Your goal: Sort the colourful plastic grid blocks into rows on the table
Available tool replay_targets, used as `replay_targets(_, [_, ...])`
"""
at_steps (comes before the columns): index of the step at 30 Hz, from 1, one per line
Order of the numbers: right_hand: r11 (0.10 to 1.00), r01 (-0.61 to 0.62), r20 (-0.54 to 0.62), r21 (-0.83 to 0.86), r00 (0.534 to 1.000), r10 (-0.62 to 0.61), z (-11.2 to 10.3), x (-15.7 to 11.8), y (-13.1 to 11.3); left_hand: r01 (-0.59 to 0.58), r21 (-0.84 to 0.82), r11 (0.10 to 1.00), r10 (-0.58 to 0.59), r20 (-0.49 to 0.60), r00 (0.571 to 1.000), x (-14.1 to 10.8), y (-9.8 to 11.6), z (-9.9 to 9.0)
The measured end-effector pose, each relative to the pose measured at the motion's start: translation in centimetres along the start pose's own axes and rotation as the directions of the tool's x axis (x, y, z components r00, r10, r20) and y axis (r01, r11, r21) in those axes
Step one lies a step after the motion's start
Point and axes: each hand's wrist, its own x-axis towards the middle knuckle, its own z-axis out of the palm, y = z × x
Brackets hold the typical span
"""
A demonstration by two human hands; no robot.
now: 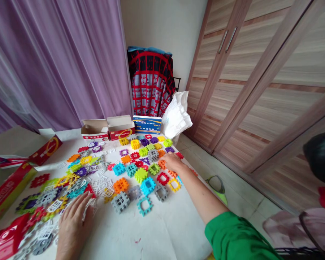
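Observation:
My right hand (173, 162) reaches to the far right part of the table, fingers drawn together at an orange interlocking block (161, 164); its fingertips are partly hidden. Just left of it stands a grey cube (153, 155) built from such blocks. My left hand (76, 221) rests at the near left with fingers stretched out, beside white lattice pieces (101, 185) and a red piece (90, 190). Between the hands lie an orange cube (121, 185), a grey cube (120, 202), a blue cube (148, 185) and a teal square frame (144, 206).
Opened cartons (94, 129) and a blue box (147, 125) line the back edge, with a white plastic bag (176, 115) beside them. Large red boxes (11, 191) and a red packet (9, 236) sit at left. A wooden wardrobe (260, 79) stands right of the table.

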Motion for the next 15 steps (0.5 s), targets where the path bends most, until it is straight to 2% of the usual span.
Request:
replay_targets(2, [0.998, 0.038, 0.02, -0.042, 0.999, -0.037, 0.13, 0.02, -0.31, -0.022, -0.002, 1.0, 0.022, 0.009, 1.0, 0.17, 0.23, -0.12])
replay_targets(6, [0.992, 0.035, 0.028, -0.117, 0.999, -0.032, 0.03, -0.21, -0.58, -0.024, -0.01, 1.0, 0.024, 0.016, 1.0, 0.25, 0.44, -0.2])
replay_targets(15, [0.995, 0.047, 0.019, -0.086, 0.999, -0.046, 0.5, -0.62, -0.37, 0.013, -0.017, 1.0, -0.012, 0.028, 1.0, 0.05, 0.39, 0.04])
